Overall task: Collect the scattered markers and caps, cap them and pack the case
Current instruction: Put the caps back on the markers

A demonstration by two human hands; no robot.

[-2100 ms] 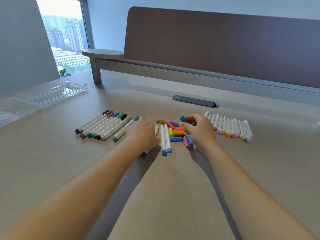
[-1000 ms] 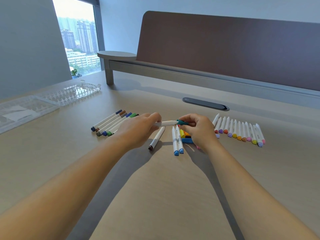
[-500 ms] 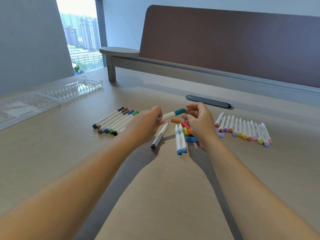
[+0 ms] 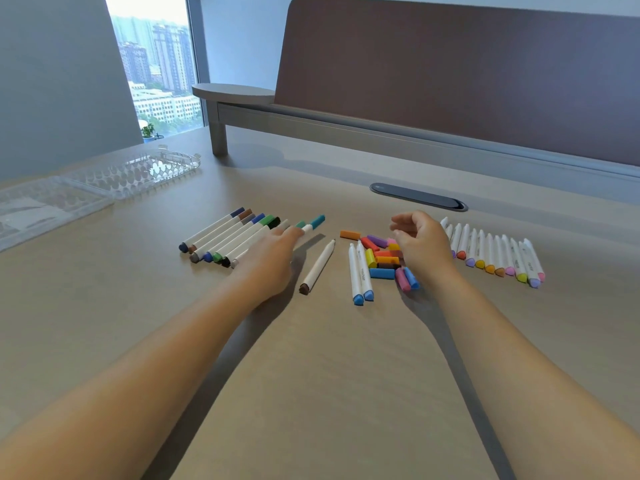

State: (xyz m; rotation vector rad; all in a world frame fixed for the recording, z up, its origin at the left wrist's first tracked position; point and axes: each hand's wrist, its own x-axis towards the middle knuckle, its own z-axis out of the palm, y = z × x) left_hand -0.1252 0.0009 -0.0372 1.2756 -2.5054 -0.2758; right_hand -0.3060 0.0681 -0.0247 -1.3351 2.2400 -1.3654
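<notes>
Head view: desk (image 4: 311, 393) first, clear case (image 4: 104, 181) lay open, well left of the cap pile (image 4: 384, 258). Capped row (image 4: 228, 240) sat left of the pile, uncapped row (image 4: 495, 254) right of it. My left hand (image 4: 273, 258) held the teal marker (image 4: 311, 225), exact grip hidden. Right hand (image 4: 420, 244) hovered over the pile, fingers loosely curled, empty. Risk: a mismatched cap. Caps under my right hand were hidden.

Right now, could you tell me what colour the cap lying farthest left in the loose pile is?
Orange cap; head view.
</notes>
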